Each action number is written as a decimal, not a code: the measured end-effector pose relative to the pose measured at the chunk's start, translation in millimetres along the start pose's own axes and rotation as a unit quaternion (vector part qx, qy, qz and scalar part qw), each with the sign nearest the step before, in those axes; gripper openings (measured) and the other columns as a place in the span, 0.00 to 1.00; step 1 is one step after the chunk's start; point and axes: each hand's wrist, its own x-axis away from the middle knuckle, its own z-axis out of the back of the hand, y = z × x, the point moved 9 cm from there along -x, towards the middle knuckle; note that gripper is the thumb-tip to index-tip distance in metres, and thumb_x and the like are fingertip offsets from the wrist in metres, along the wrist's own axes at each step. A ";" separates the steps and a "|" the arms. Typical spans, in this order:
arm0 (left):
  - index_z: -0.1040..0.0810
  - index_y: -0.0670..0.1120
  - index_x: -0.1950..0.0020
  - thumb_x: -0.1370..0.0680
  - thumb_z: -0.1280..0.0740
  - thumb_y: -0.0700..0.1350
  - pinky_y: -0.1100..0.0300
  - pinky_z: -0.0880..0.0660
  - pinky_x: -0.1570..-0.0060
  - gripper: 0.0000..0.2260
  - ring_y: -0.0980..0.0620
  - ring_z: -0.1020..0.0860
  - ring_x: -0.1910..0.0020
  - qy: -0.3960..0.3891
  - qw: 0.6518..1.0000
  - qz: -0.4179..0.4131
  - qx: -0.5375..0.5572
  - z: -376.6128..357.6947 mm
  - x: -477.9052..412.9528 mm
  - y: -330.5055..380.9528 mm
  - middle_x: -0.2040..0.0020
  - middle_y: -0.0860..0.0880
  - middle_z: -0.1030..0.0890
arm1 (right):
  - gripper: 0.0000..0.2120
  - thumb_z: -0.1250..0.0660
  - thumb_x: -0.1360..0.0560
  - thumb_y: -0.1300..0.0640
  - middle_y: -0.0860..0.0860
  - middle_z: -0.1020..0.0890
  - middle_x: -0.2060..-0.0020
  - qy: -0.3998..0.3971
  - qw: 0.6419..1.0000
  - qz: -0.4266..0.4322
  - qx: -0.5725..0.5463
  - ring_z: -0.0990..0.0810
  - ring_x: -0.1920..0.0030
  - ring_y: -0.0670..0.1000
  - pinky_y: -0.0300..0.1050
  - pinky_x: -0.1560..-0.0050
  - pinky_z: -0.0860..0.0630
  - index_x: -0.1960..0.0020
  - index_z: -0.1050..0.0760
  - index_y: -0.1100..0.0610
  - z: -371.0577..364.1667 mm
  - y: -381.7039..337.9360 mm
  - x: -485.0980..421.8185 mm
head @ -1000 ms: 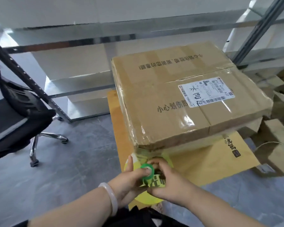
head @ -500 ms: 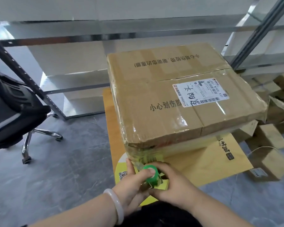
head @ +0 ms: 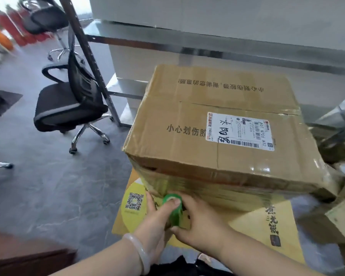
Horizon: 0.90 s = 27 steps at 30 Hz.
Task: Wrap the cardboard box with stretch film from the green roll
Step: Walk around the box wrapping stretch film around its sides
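Grey floor (head: 48,196) underfoot, metal shelving behind; that was the setting I logged from the head view.

Green roll (head: 172,209): held upright at the near-left lower corner of the cardboard box (head: 217,140), touching or just off the box's front face. Left hand (head: 153,224) was closed around the roll from the left, thumb pressed over its top end. Right hand (head: 199,222) gripped it from the right, fingers (head: 176,229) curled under its lower end. Both hands were therefore shut on the roll.

Progress, as I judged it: the lower band of the front face showed glossy, layered stretch film (head: 217,188), so some turns were already on. The upper part of that face and the top, with its shipping label (head: 240,131), looked bare apart from glossy packing tape along the seams. I could not see the far or right sides. Most of the wrapping seemed left to do.

The box sat on a flattened yellow carton (head: 257,226) lying on the floor.

Count: one green roll, one box being wrapped, one label, one yellow carton, two hands, one pale bangle (head: 139,252) on the left wrist. Two office chairs: the nearer one (head: 68,108) at left, a second (head: 46,18) farther back. Loose cardboard pieces (head: 339,218) lay at right; number unclear.
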 end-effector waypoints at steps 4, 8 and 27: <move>0.54 0.72 0.23 0.30 0.22 0.49 0.49 0.21 0.48 0.50 0.43 0.22 0.37 0.063 0.996 -0.017 0.061 -13.7 12.0 -21.2 0.26 0.49 0.28 | 0.31 0.28 0.31 0.50 0.45 0.27 0.43 -0.010 0.997 0.006 -0.072 0.26 0.40 0.47 0.36 0.42 0.30 0.32 0.37 0.47 18.4 15.8 16.8; 0.57 0.69 0.22 0.27 0.25 0.48 0.50 0.21 0.53 0.48 0.41 0.19 0.43 0.073 0.991 -0.038 0.107 -31.8 28.3 -22.9 0.30 0.43 0.24 | 0.27 0.26 0.34 0.53 0.41 0.23 0.45 -0.025 0.987 0.012 -0.158 0.25 0.43 0.36 0.33 0.41 0.28 0.45 0.39 0.39 26.9 27.1 30.9; 0.45 0.67 0.22 0.33 0.22 0.50 0.50 0.23 0.49 0.47 0.42 0.19 0.46 0.037 0.988 -0.054 0.138 -79.0 31.1 -53.7 0.37 0.39 0.19 | 0.26 0.29 0.41 0.42 0.39 0.27 0.44 -0.011 0.995 0.026 -0.100 0.28 0.42 0.40 0.38 0.39 0.30 0.45 0.34 0.37 53.0 52.6 60.3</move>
